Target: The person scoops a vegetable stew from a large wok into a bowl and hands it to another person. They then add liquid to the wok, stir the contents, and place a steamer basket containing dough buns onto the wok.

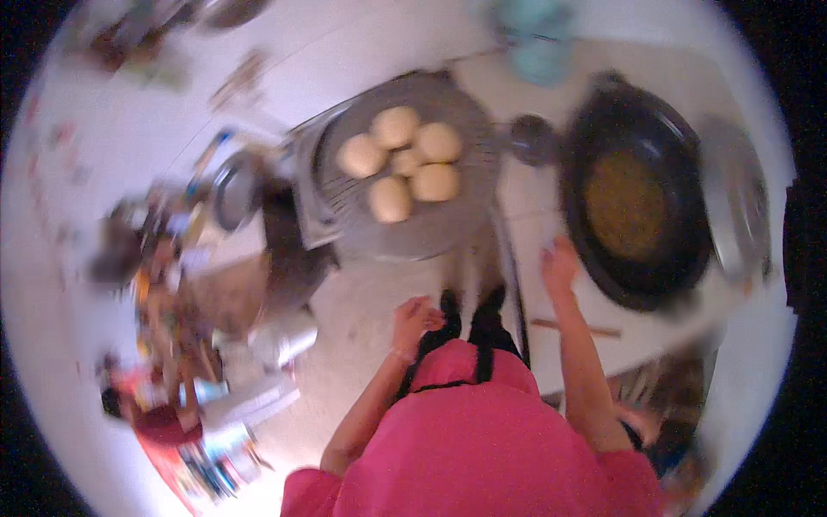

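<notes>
In the head view my right hand is over the light countertop, just left of a large black wok or basin with a brownish content in it. Blur hides whether its fingers are apart. My left hand hangs in front of my body, fingers partly curled, with no object visible in it. Ahead of me a round dark rack or tray bears several pale, rounded dough-like pieces, set around a smaller one. A small dark round bowl or cup stands between rack and wok.
A metal lid or pan lies right of the wok. A thin brown stick is on the counter near my right forearm. A teal object stands at the back. Cluttered items and a round metal pan are at the left.
</notes>
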`<state>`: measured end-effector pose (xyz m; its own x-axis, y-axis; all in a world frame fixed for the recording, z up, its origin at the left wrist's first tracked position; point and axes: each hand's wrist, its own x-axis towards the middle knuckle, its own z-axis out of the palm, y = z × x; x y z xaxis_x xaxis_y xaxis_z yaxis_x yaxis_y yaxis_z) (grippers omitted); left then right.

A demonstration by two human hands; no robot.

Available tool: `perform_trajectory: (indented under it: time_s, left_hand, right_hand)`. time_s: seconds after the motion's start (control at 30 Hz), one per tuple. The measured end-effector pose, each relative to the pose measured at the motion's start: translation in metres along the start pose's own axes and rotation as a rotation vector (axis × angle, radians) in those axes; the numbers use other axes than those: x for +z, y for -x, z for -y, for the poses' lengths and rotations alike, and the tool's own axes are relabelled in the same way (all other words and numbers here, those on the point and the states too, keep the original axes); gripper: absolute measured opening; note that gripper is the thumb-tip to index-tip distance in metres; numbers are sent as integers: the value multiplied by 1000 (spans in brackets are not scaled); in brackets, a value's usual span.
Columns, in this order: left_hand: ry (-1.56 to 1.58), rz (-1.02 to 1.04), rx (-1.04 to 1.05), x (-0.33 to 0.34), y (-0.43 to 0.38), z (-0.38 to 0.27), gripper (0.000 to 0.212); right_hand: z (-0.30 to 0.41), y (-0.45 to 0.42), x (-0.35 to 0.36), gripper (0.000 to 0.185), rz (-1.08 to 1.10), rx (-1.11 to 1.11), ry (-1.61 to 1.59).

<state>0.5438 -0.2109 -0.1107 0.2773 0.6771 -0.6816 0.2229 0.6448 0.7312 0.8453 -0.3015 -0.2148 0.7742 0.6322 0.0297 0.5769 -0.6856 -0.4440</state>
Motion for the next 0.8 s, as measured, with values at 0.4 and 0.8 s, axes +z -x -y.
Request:
perform_trajectory:
  time_s: [0.4,0.8]
  left_hand:
    - [157,-108,49,-39,7,33,25]
    - [91,-182,283,-172,10,33,15]
  right_hand:
    - [-9,-1,-55,34,11,-237,167]
    - [141,82,-22,21,219,-515,-199]
